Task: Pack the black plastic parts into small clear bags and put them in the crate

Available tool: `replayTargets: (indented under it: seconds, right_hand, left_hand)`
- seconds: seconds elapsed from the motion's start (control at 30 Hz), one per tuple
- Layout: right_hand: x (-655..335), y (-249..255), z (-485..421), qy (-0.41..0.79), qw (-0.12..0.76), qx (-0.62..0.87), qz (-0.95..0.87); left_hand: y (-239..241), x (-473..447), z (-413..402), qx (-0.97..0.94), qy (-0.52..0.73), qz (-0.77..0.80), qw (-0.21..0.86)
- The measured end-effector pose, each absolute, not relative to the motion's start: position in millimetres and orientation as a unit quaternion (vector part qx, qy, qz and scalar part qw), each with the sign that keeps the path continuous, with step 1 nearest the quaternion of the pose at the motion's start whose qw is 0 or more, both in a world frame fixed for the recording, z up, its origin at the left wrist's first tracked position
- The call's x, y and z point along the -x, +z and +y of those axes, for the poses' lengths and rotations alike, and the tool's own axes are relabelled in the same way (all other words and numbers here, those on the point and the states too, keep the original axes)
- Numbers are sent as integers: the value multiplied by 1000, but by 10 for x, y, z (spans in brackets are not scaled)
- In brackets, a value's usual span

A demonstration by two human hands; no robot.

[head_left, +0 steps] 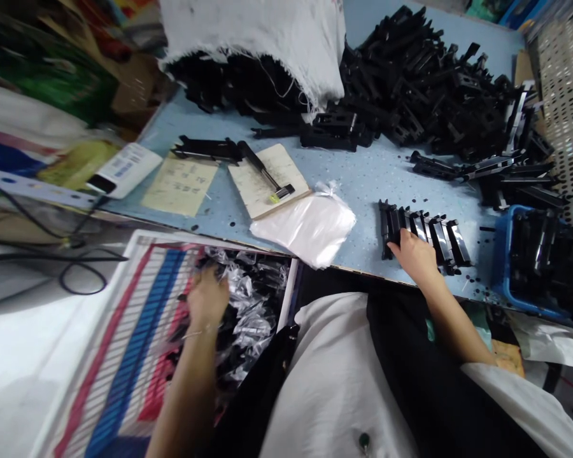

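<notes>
On the blue tabletop, my right hand (416,257) has its thumb and fingers closed around a black plastic part in a short row of black plastic parts (443,240). My left hand (208,296) is low on the left, over black parts in clear plastic bags (251,305) inside a striped woven bag (146,324). Motion smears its fingers, so what they hold does not show. Between the hands, a stack of clear plastic bags (315,229) lies at the table's front edge, touching a worn pad (267,175) with a small black-handled tool (262,168) on top.
A large heap of black parts (424,83) covers the back right. A blue basket (503,254) of parts stands at the right edge. White cloth (258,32) drapes over more parts behind. Yellow note paper (179,181) and a white box-like device (128,168) lie left.
</notes>
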State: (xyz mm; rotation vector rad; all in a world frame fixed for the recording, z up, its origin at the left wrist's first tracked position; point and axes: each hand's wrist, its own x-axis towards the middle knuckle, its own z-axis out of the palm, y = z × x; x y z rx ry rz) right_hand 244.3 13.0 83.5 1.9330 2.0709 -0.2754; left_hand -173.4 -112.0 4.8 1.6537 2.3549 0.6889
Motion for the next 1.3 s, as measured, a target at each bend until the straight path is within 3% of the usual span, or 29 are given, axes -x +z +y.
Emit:
replayTargets:
  seconds: [0.07,0.2,0.3,0.43,0.57,0.67,0.8,0.87,1.03,1.3]
  right_hand:
    - [-2449,840,175,-110,151,-669,720]
    - [-2571,739,236,-179,79,-652,733]
    - [-2651,616,216,-328,-60,-630,702]
    - [-2498,553,153,-605,-286,-534,516]
    - [-2020,584,177,-754,-379,-404,354]
    - [-1678,538,251,-770,-400,-383,317]
    - [-1633,446,202,-727,-419,-433,329]
    - [-1788,427,66,-760,-380,-415,326]
    - [-2096,358,-263,-881,-225,-350,225]
    - [-1847,378,-126,-866,-250,-360,241]
  left_hand:
    - [120,1311,-810,-572,259,777,42]
    - [259,363,-268,-730,271,619,102]
    - [258,55,-24,-752,240,594,158]
    - [223,193,143,-658,302,628,284]
    - [300,323,184,-610,316,629,362]
    - [412,327,139,-614,315,625,365]
    - [538,371,54,-725,254,597,230]
    - [561,414,46,-755,218,588,189]
    - [570,438,3,-750,245,576,216]
    - [773,173,-490,-813,253,435,293]
